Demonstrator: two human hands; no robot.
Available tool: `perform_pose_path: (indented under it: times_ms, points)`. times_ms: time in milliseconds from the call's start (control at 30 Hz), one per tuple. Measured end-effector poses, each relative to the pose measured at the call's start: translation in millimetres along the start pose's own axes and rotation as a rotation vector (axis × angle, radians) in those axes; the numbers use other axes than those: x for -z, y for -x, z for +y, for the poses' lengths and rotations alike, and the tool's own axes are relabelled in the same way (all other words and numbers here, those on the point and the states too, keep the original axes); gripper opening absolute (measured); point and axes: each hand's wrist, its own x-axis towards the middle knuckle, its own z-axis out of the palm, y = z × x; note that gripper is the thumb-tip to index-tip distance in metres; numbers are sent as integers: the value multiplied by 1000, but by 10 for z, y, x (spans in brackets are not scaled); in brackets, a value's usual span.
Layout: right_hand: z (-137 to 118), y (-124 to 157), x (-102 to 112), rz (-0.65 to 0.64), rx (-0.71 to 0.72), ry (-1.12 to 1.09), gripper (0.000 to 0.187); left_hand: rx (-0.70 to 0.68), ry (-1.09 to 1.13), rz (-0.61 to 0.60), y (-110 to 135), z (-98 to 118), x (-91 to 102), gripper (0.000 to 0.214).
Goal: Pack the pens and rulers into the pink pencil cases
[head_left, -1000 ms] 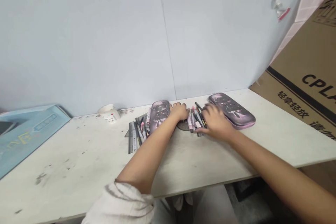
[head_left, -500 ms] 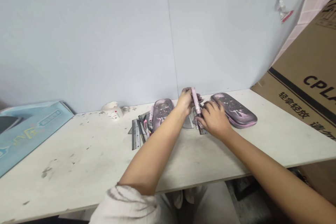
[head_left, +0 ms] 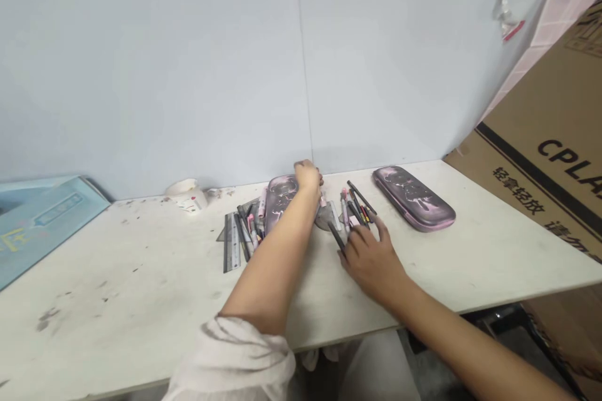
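My left hand (head_left: pixel 308 176) is curled closed above the right end of a purple pencil case (head_left: pixel 280 199); a pink pen tip (head_left: pixel 323 200) pokes out below it. My right hand (head_left: pixel 371 257) lies flat on the white table (head_left: pixel 141 288) with its fingers spread. Its fingertips touch a loose pile of pens (head_left: pixel 355 207), and a black pen (head_left: pixel 336 238) lies by the thumb. A second purple pencil case (head_left: pixel 414 198) sits closed to the right, apart from both hands.
Metal rulers and more pens (head_left: pixel 234 239) lie left of the first case, with a protractor (head_left: pixel 329 219) between the cases. A small white dish (head_left: pixel 187 195) stands by the wall. A blue box (head_left: pixel 32 225) is far left and a cardboard box (head_left: pixel 540 169) leans at the right.
My left hand lifted a pink pen from the pile and carried it left over the first case. My right hand drew back from the pens and flattened on the table.
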Motion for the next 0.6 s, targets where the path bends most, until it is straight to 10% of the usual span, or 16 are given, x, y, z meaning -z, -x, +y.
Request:
perform_pose_path:
  times_ms: [400, 600]
  points:
    - [330, -395, -339, -214, -275, 30, 27, -479, -1024, -628, -136, -259, -146, 38]
    - [447, -373, -426, -316, -334, 13, 33, -659, -1215, -713, -132, -270, -89, 30]
